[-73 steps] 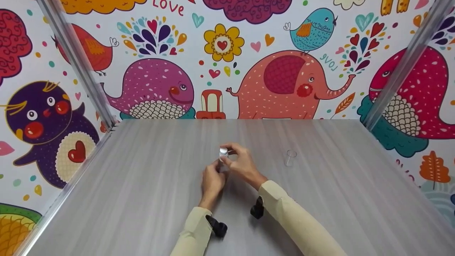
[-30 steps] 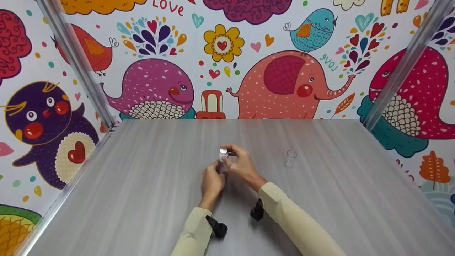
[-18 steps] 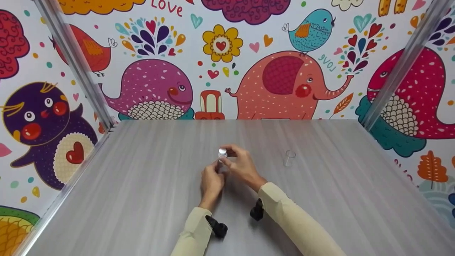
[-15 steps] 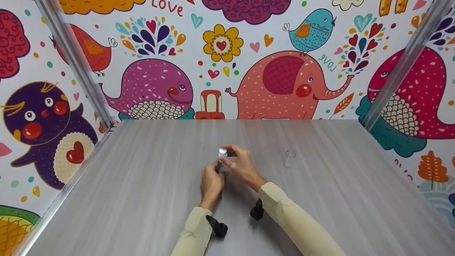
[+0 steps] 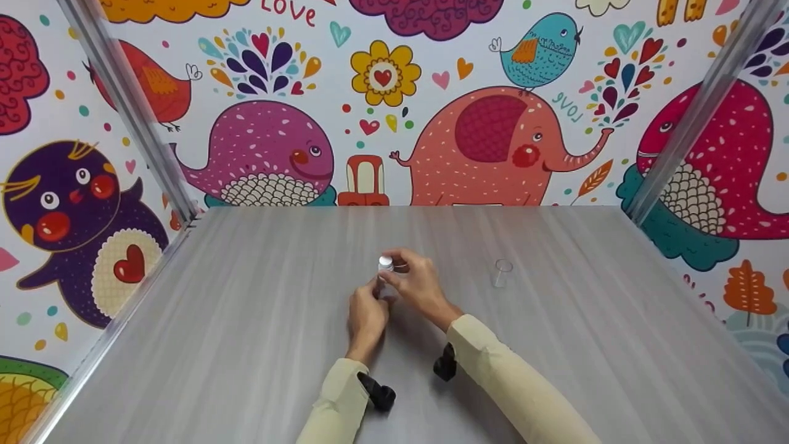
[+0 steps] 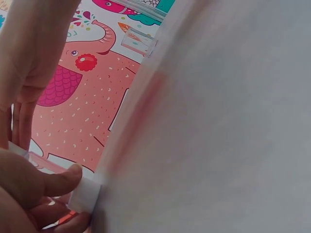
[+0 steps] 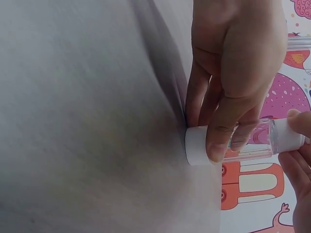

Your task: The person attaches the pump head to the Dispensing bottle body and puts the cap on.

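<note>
One clear bottle [image 7: 258, 138] | left hand [image 5: 368, 314] pinches white base [image 7: 195, 146] | right hand [image 5: 421, 285] pinches white cap [image 7: 285, 136] | clear cylinder [image 5: 502, 274] on worktop [image 5: 246, 308]

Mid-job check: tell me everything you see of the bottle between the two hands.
The bottle has a see-through cylindrical body, glass or clear plastic by its look, between a white base and a white cap. The cap is on; how tightly, I cannot tell. It is held roughly upright at the table, but whether its base touches is unclear. The left hand grips the base and lower body; the right hand holds the cap.
</note>
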The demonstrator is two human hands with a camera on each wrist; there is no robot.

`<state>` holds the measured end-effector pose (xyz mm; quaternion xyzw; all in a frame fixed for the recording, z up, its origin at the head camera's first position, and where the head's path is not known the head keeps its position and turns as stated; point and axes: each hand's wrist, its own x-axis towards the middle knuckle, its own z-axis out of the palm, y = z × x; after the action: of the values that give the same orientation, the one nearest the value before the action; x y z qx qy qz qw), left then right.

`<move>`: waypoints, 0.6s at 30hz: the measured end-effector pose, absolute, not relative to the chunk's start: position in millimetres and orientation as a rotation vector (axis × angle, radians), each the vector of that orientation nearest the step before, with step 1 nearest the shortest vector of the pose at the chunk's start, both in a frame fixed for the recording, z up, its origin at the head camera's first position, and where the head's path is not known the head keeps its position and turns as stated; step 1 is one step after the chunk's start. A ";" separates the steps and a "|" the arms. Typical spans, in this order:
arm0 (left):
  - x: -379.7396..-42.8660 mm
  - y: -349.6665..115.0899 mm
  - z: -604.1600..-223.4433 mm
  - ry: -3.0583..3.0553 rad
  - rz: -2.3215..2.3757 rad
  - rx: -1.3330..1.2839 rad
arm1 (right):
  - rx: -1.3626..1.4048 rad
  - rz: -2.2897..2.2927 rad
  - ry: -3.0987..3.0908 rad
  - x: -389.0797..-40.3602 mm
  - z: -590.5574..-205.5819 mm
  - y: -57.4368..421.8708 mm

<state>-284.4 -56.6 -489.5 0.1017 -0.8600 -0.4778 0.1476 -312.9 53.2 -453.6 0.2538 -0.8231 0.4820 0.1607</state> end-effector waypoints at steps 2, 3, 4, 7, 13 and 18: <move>-284.6 -56.8 -489.1 -2.471 -1.377 0.295 | 0.721 1.377 -2.343 -313.0 -453.4 52.6; -284.7 -56.9 -488.8 -2.474 -1.375 0.296 | 0.721 1.376 -2.338 -313.1 -453.4 52.3; -285.0 -56.9 -488.5 -2.478 -1.371 0.300 | 0.717 1.373 -2.336 -313.0 -453.1 52.1; -285.7 -57.6 -487.5 -2.483 -1.373 0.304 | 0.695 1.366 -2.342 -312.7 -451.7 51.2; -285.2 -58.6 -487.5 -2.481 -1.379 0.299 | 0.660 1.380 -2.391 -311.3 -449.7 50.3; -284.9 -58.2 -489.6 -2.462 -1.388 0.270 | 0.653 1.388 -2.435 -310.9 -449.7 51.9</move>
<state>-284.9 -58.2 -489.6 0.0939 -0.8572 -0.4833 0.1509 -310.9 51.9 -449.7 0.2250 -0.8387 0.4781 0.1317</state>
